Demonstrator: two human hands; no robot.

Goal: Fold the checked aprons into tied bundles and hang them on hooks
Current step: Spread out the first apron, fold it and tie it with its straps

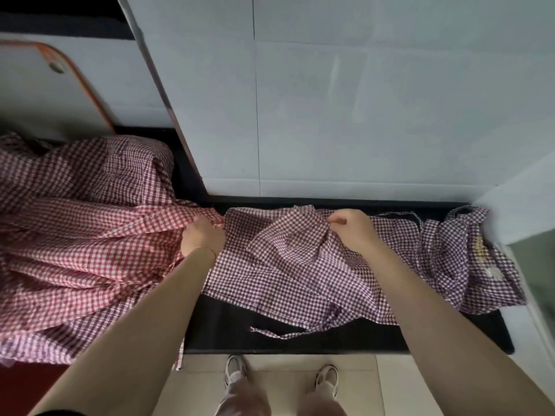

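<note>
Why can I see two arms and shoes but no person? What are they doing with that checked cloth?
The camera sits on the person's head and looks down, so you only see what they would see: their own arms, and their shoes on the pale floor far below.

There is just one picture, taken from that head camera.

In front of them is a black counter against a white wall. A purple checked apron lies spread on it, with a thin tie trailing near the front edge. To the left is a heap of more aprons, red checked on top.

The left hand grips cloth where the heap meets the purple apron. The right hand pinches a raised fold of the purple apron in its fingers. It looks like folding has just begun; nothing is bundled yet.
</note>
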